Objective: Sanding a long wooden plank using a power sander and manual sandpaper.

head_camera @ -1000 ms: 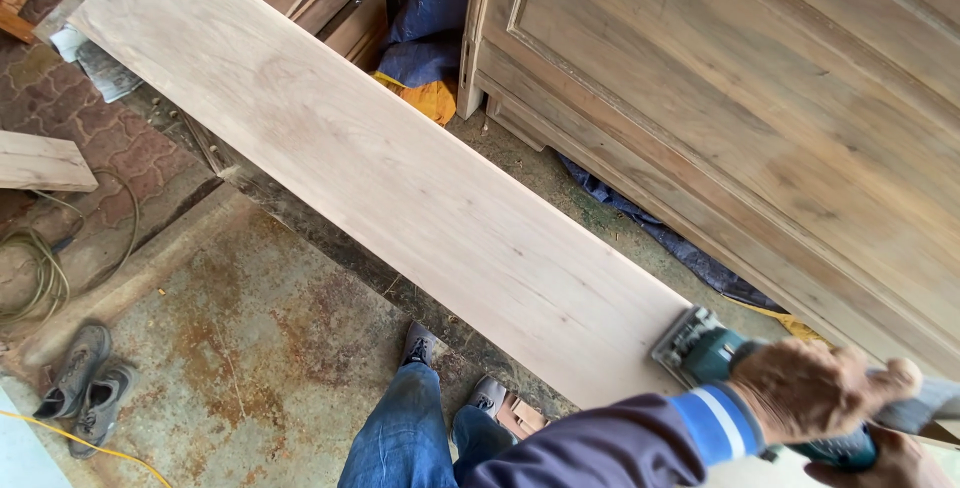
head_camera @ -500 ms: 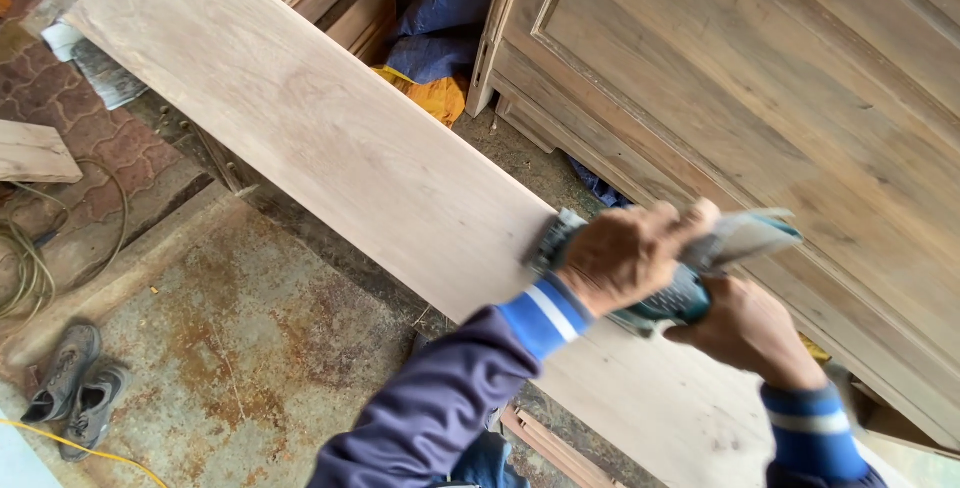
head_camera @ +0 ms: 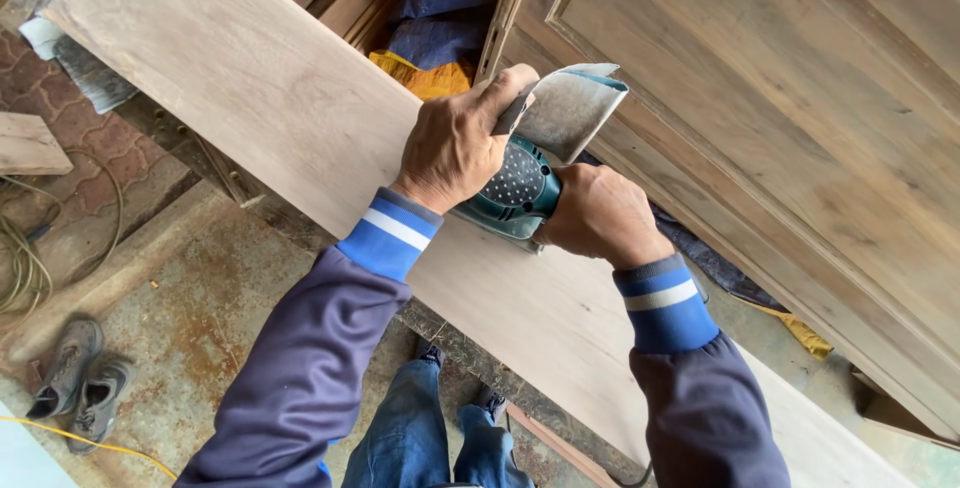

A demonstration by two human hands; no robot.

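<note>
Sander (head_camera: 520, 193) clasped between both hands on plank (head_camera: 250, 78).

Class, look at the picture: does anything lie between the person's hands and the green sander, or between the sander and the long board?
Nothing visible does. The left hand and right hand grip the green sander directly, and it rests on the long board. The left fingers also hold its grey dust bag.

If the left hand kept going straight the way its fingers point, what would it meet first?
The left hand points up and right. Its fingers already touch the sander's grey dust bag; past that, probably the big panelled wooden door, though depth is unclear.
</note>
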